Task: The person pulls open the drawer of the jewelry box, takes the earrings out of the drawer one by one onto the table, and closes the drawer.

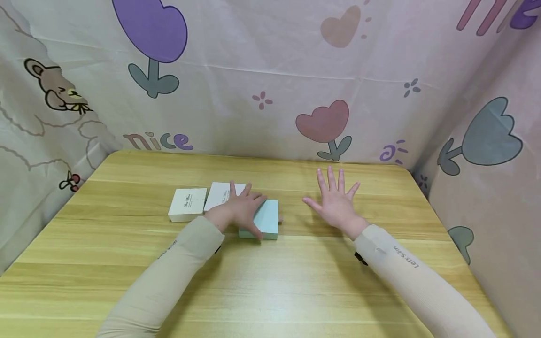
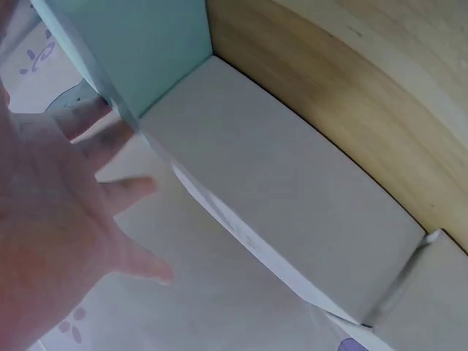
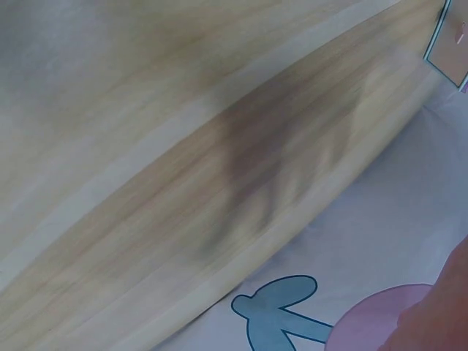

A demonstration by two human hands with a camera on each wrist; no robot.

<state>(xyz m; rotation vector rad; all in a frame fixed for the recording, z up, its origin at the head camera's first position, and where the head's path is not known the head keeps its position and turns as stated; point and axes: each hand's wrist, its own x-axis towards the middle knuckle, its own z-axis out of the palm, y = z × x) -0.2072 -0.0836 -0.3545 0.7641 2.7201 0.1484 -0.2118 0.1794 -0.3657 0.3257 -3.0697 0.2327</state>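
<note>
My left hand (image 1: 243,206) is spread over a light blue box (image 1: 267,217), its thumb at the box's front edge. In the left wrist view the fingertips lie right by the edge of that blue box (image 2: 139,44). A small tab sticks out of its right side, and the right wrist view shows a brown end face (image 3: 447,55) with pale blue edges. White boxes with dark lettering, one (image 1: 214,193) partly behind the left hand and another (image 1: 188,204) farther left, stand beside it. My right hand (image 1: 338,206) hovers over the table, fingers spread, holding nothing.
The wood-grain table (image 1: 270,291) has rounded back corners. A printed cloth (image 1: 236,126) with tulips, hearts and a bear hangs behind it and along both sides. Shadows of the right hand and arm fall on the tabletop.
</note>
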